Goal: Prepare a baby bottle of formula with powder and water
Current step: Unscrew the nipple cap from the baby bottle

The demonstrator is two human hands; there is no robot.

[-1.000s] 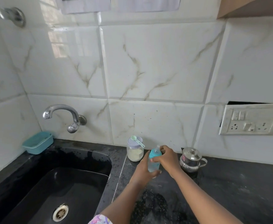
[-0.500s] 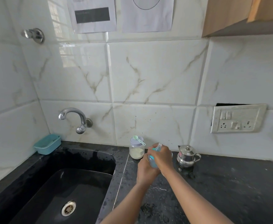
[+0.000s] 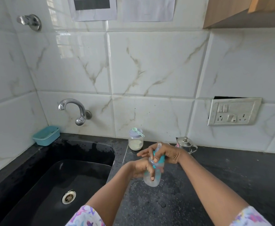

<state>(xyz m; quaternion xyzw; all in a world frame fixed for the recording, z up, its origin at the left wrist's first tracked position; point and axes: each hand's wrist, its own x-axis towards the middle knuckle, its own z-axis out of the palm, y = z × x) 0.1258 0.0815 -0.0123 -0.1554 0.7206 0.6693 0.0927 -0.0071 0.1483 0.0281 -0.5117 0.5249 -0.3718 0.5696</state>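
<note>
A clear baby bottle [image 3: 151, 180] with a teal collar and a nipple on top is held above the black counter [image 3: 215, 185]. My left hand [image 3: 140, 168] wraps the bottle's body from the left. My right hand [image 3: 167, 154] grips the teal collar at the top. Behind them, against the wall, stands a small jar of white formula powder [image 3: 135, 143] with a lilac lid, and a mint scoop [image 3: 137, 130] lies on that lid. A small steel lidded pot [image 3: 186, 144] stands to the right of the jar.
A black sink [image 3: 55, 185] with a drain lies to the left, and a chrome tap [image 3: 75, 110] juts from the tiled wall above it. A teal soap dish [image 3: 46, 135] sits at the sink's back left corner. A socket plate [image 3: 233, 111] is on the right wall.
Both hands have lifted the bottle off the counter and drawn it nearer to me. The camera view has tilted and shifted.
</note>
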